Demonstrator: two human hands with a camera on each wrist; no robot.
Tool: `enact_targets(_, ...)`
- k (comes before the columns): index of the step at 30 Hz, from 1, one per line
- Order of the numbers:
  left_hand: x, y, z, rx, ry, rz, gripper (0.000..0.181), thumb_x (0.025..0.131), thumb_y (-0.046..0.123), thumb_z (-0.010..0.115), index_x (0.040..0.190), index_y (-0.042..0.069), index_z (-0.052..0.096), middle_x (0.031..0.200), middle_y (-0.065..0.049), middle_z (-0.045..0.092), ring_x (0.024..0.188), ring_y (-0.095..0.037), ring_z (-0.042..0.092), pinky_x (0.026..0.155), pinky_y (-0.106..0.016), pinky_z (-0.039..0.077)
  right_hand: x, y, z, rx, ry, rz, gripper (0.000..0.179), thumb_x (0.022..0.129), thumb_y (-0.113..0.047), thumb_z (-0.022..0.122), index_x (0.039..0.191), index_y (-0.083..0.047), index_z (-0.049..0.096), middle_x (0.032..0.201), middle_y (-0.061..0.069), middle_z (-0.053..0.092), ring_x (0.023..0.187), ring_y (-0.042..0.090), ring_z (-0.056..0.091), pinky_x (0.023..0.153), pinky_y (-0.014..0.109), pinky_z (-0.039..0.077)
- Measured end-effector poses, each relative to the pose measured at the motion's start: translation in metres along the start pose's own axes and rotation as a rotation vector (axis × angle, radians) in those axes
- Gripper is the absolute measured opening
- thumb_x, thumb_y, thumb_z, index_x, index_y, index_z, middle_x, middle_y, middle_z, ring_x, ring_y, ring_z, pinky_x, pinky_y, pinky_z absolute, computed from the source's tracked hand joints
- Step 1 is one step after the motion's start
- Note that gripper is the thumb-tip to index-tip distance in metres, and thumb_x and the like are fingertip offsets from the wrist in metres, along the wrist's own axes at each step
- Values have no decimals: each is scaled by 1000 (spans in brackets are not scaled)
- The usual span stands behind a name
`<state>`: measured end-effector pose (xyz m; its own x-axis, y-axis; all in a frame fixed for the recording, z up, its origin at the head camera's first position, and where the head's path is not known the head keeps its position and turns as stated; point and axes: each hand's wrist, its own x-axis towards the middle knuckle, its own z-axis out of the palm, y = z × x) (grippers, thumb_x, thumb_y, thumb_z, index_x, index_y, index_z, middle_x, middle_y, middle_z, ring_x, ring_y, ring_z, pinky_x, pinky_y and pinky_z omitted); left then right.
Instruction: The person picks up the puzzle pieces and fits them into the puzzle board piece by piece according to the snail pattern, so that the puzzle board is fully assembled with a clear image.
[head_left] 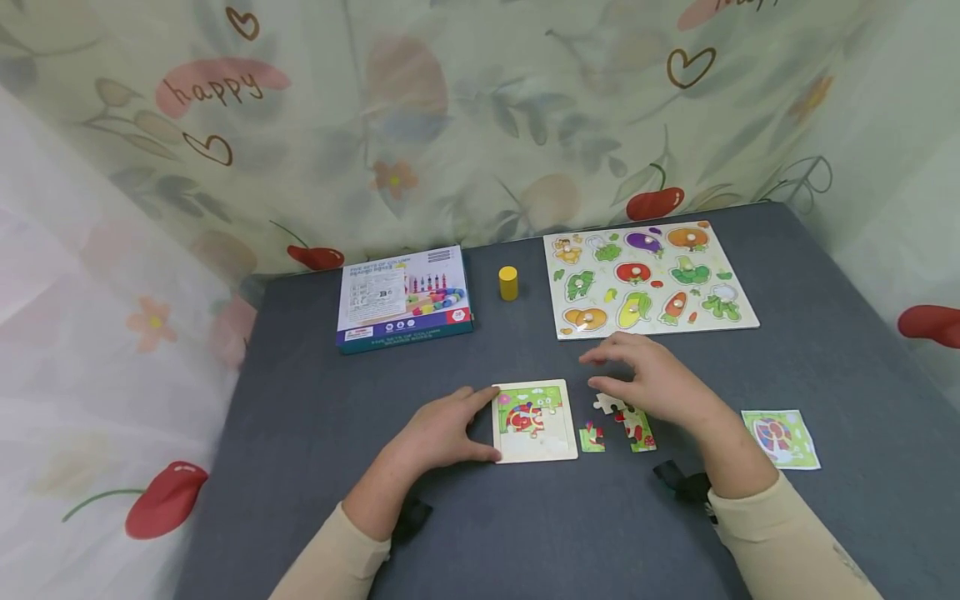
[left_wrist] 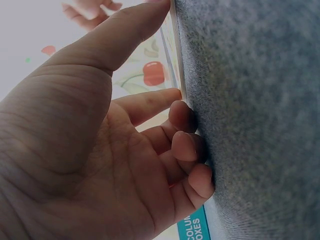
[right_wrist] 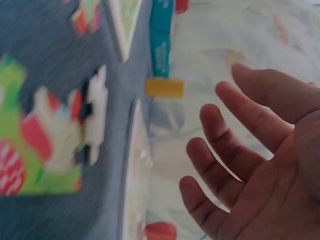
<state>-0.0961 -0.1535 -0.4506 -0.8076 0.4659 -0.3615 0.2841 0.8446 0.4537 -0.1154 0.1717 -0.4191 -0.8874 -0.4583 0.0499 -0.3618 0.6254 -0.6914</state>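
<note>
Against the left edge of a small wooden puzzle tray (head_left: 557,443), my left hand (head_left: 448,427) rests its fairly straight thumb and index finger, spread apart. Its other fingers are bent near the table in the left wrist view. Part of a red and green picture fills the tray's upper left; bare wood shows elsewhere. My right hand (head_left: 654,382) hovers over loose jigsaw pieces with fingers spread and nothing held. A green piece (head_left: 592,438) lies beside the tray. Further right are a red-and-green piece (head_left: 641,432) and a pale piece (head_left: 609,403), partly overlapped by the hand.
A boxed bead set (head_left: 405,300) lies at the back left, beside a yellow cylinder (head_left: 508,283). A vegetable puzzle board (head_left: 651,279) occupies the back right. A small picture card (head_left: 783,439) lies right of my right forearm. Patterned curtains surround the dark table (head_left: 315,500).
</note>
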Motion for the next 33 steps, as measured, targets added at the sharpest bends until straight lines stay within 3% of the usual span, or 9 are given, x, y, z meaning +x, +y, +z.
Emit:
enact_targets(7,1,-2,1,0,-2,0,95,79,55,85,158,22,43,116,-2,59,92,-18,54,79,-36,46,-3,19,-1,-58,-161,151,21,86,-10,82,107,-9,78,100,2,67,91,22,60,83,44,49)
enact_targets(11,2,-3,2,-2,-11,-2,94,79,56,84,157,24,44,112,1,58,91,-17,54,78,-36,45,-2,27,0,-83,-217,175,23,83,-7,84,106,-9,79,99,2,65,88,21,57,81,42,48)
enact_targets(21,2,-3,3,-2,-7,-2,95,78,56,85,158,24,44,110,2,58,90,-16,54,76,-34,46,-6,37,2,-102,-212,126,22,83,-10,85,105,-11,81,93,-2,63,86,18,57,79,40,49)
enact_targets(26,2,-2,3,-1,-3,-1,95,79,56,85,158,24,44,110,1,58,91,-16,54,76,-35,46,-6,39,1,-87,-220,105,20,89,-13,79,109,-11,81,94,-5,65,82,14,56,74,36,48)
enact_targets(30,1,-2,2,2,-4,-3,95,79,56,85,158,25,43,108,2,57,90,-16,54,75,-34,45,-6,38,0,-119,-171,69,17,95,-12,69,107,-9,81,93,-5,68,78,11,57,72,36,49)
enact_targets(33,2,-3,2,3,-6,-3,95,79,56,85,158,25,43,107,3,56,89,-16,54,74,-34,45,-6,35,-1,-146,-140,72,16,98,-12,66,105,-8,80,96,-2,71,83,14,61,79,41,52)
